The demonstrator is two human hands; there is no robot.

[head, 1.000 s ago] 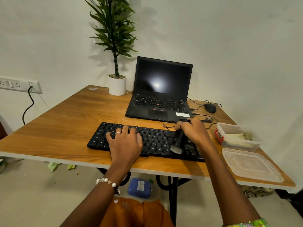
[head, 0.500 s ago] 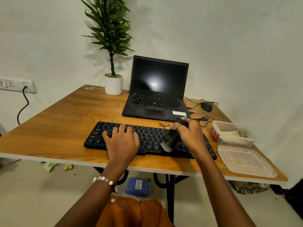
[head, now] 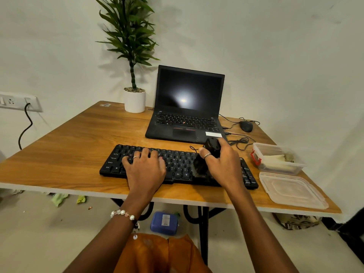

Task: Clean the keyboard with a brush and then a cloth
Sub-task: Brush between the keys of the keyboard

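The black keyboard (head: 177, 166) lies along the near edge of the wooden surface (head: 69, 146), in front of the open laptop (head: 187, 107). The left hand (head: 144, 170) rests flat on the keyboard's left half, fingers straight and spread over the keys, holding nothing. The right hand (head: 222, 164) has its fingers curled around the dark brush (head: 204, 158), whose blurred bristle end touches the keys right of centre. By the right edge sits a clear plastic container (head: 275, 160) with pale folded material inside; whether this is the cloth cannot be told. Its lid (head: 291, 190) lies at the near right corner.
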